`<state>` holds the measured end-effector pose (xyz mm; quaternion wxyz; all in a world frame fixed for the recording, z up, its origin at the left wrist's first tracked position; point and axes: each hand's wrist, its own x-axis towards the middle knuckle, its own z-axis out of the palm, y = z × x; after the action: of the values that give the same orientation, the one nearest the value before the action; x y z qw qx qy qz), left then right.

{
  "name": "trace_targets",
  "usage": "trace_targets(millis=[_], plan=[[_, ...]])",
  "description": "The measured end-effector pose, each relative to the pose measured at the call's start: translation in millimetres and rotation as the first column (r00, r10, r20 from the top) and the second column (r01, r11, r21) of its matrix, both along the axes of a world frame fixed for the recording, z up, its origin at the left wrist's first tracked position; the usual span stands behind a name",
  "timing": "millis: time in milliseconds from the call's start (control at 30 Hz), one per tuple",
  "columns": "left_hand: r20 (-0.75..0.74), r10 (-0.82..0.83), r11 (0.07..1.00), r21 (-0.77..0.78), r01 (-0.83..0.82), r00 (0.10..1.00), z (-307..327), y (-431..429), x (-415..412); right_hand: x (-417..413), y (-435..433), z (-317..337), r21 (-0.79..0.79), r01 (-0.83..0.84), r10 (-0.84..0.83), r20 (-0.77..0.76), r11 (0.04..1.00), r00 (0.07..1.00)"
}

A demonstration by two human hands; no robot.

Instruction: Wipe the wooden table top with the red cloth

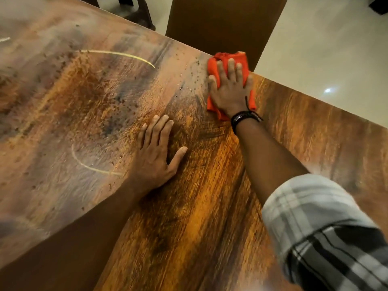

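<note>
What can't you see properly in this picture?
Head view: the right hand covers most of the red cloth.
Head view: the top edge cuts off the brown chair back.
Head view: the specks on the table top are too small and blurred to identify.

No legible text or labels.

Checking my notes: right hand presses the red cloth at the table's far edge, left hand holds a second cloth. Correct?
No. The head view shows the left hand empty, flat on the table; the right hand does press the cloth at the far edge.
</note>
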<state>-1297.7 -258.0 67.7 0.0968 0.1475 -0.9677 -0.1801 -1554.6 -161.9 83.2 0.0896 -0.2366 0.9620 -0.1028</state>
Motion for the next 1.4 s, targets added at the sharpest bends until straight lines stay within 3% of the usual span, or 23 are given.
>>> trace_targets(millis=[133,267,433,600,867,1033,1133,1300,1400], plan=[[-0.014,0.009,1.0,-0.03,-0.01,1.0,1.7,0.6,-0.7,54.1,-17.9,-3.6,0.024,-0.197,0.198,-0.038,0.98,0.979],[-0.025,0.012,0.999,-0.05,-0.013,1.0,1.8,1.3,0.6,110.6,17.8,-1.4,-0.017,-0.338,0.337,-0.057,0.941,0.94],[-0.003,0.012,0.999,-0.047,-0.013,1.0,2.1,1.8,-1.7,84.1,86.6,-1.6,-0.051,-0.123,0.121,-0.036,0.991,0.992],[0.02,0.001,1.0,-0.027,0.0,1.0,0.7,2.7,-2.0,30.8,50.4,0.2,-0.036,0.015,-0.016,-0.013,0.999,1.0],[-0.038,-0.008,0.999,-0.032,0.007,0.999,-4.0,1.3,-0.7,37.4,-52.0,-1.8,0.005,-0.1,0.1,-0.052,0.995,0.994],[-0.185,-0.007,0.978,0.204,0.045,0.983,6.8,-4.0,4.0,112.9,-52.4,-3.8,0.087,-0.266,0.272,-0.078,0.96,0.959],[-0.205,0.041,0.946,0.322,0.028,0.978,16.4,-4.8,32.5,178.0,-22.5,-4.9,0.141,-0.326,0.343,-0.129,0.935,0.93],[-0.081,0.031,0.978,0.209,-0.014,0.996,29.4,-34.1,147.2,260.2,42.4,-2.5,0.062,-0.361,0.366,-0.128,0.93,0.922],[-0.004,0.043,0.989,0.144,-0.042,0.999,25.8,-68.6,207.8,255.8,50.2,-0.6,0.054,-0.262,0.266,-0.107,0.964,0.958]])
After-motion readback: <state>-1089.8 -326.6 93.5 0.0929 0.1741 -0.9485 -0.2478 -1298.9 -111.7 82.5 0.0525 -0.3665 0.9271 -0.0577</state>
